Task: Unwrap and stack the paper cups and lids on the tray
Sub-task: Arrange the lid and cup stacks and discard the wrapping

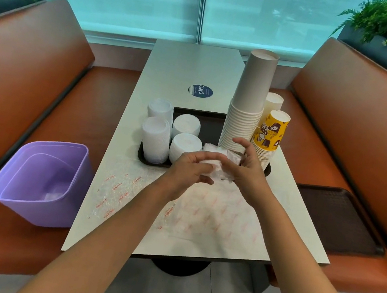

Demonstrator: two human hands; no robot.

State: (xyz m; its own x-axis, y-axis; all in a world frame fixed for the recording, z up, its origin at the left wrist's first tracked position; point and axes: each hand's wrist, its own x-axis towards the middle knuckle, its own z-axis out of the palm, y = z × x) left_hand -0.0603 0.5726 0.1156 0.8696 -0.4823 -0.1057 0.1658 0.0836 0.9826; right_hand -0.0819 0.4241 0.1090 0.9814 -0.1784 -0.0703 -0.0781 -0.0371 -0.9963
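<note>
A black tray (213,122) on the table holds several stacks of white lids (155,139) at its left. A tall stack of grey paper cups (249,104) stands at its right, beside a shorter stack of yellow printed cups (268,136). In front of the tray both hands hold a wrapped sleeve of white lids (221,160) lying on its side. My left hand (190,165) grips its near end. My right hand (248,167) curls round its right end, index finger raised.
Printed bubble wrap (117,192) and a wrapping sheet (216,215) cover the table's near half. A purple bin (39,181) sits on the left orange bench. A second dark tray (337,220) lies on the right bench. A white cup stack (272,106) stands behind the yellow one.
</note>
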